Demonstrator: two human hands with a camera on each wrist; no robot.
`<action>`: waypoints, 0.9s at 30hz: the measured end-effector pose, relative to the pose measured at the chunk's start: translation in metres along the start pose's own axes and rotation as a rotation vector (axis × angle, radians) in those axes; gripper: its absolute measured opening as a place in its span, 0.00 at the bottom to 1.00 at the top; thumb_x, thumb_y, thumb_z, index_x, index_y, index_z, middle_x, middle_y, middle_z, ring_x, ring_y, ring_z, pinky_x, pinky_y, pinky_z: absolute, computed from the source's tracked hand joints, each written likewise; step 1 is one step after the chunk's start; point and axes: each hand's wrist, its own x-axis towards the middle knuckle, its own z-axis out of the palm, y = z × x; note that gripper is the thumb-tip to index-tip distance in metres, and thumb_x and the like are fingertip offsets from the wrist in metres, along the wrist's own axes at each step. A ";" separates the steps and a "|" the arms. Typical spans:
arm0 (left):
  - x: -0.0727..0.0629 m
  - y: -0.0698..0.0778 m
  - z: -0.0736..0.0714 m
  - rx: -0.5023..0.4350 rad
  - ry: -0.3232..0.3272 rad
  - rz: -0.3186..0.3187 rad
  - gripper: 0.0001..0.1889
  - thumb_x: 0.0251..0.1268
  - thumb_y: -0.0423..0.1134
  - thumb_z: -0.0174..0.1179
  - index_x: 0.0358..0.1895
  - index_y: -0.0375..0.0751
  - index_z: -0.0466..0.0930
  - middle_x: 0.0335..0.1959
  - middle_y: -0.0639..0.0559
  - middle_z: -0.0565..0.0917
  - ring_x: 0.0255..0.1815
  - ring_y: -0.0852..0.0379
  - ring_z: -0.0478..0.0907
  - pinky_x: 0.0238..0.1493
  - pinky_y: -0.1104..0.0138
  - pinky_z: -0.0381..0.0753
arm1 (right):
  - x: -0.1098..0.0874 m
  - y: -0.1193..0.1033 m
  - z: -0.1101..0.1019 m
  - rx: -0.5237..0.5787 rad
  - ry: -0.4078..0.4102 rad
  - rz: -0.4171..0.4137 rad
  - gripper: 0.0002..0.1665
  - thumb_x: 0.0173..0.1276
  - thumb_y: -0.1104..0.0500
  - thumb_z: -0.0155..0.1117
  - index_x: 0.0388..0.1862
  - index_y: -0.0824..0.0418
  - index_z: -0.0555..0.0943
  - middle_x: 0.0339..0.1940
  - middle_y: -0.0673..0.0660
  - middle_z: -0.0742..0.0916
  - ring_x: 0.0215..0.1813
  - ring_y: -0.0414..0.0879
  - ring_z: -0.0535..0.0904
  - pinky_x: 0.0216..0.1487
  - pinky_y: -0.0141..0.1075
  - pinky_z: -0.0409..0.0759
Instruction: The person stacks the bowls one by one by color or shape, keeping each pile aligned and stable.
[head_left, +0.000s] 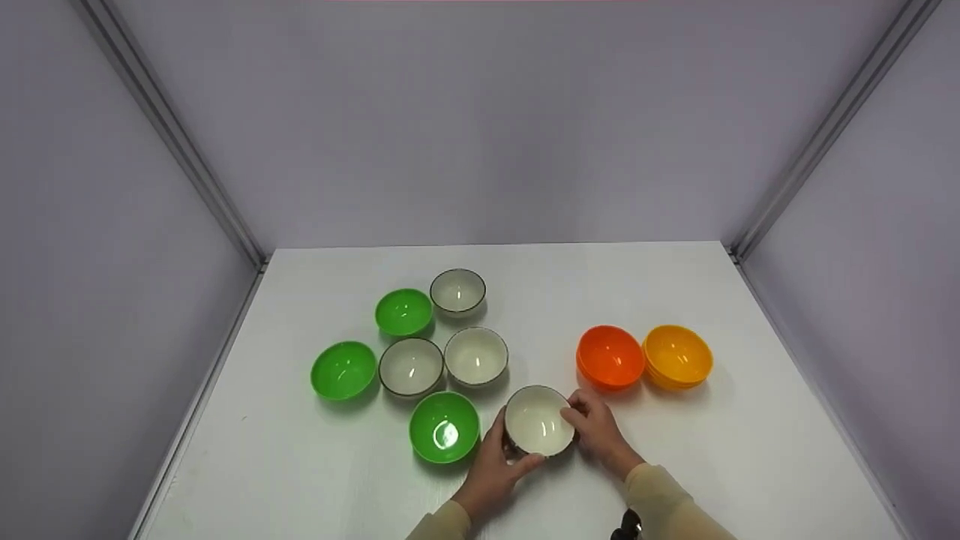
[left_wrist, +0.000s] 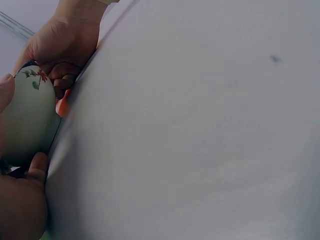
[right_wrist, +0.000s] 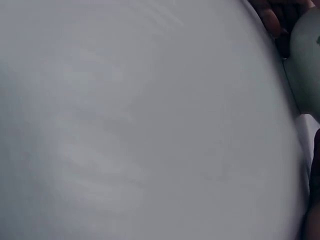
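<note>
Bowl [head_left: 538,421], white inside and round, no long axis: we see it between the left hand [head_left: 491,469], curled around its left side, and the right hand [head_left: 598,431], pinching its right rim — neither nearer — just right of a green bowl [head_left: 444,424].

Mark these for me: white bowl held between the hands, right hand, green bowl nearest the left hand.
Held white bowl [head_left: 538,421]: head view, inside bottom.
Right hand [head_left: 598,430]: head view, back of the hand.
Green bowl [head_left: 444,426]: head view, inside bottom.
</note>
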 end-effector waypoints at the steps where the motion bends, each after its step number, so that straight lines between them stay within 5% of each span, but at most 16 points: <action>1: 0.000 0.000 0.000 -0.005 0.001 0.003 0.53 0.54 0.52 0.70 0.76 0.37 0.46 0.70 0.38 0.63 0.66 0.45 0.68 0.58 0.61 0.75 | 0.000 0.000 0.000 0.000 -0.001 -0.004 0.02 0.69 0.64 0.58 0.36 0.63 0.76 0.34 0.55 0.76 0.34 0.46 0.74 0.31 0.33 0.77; 19: 0.002 -0.004 -0.002 -0.010 -0.002 -0.002 0.54 0.52 0.50 0.72 0.75 0.33 0.47 0.70 0.37 0.64 0.65 0.46 0.68 0.60 0.59 0.73 | -0.002 0.001 0.002 -0.044 0.005 -0.028 0.02 0.68 0.65 0.58 0.35 0.63 0.76 0.33 0.55 0.75 0.34 0.46 0.73 0.30 0.32 0.77; 27: -0.011 0.010 -0.002 0.019 0.011 -0.049 0.58 0.52 0.49 0.72 0.73 0.24 0.40 0.66 0.29 0.65 0.61 0.43 0.73 0.55 0.62 0.78 | 0.001 0.007 -0.002 -0.023 -0.020 -0.076 0.11 0.71 0.61 0.58 0.47 0.67 0.77 0.41 0.56 0.81 0.42 0.45 0.75 0.45 0.30 0.76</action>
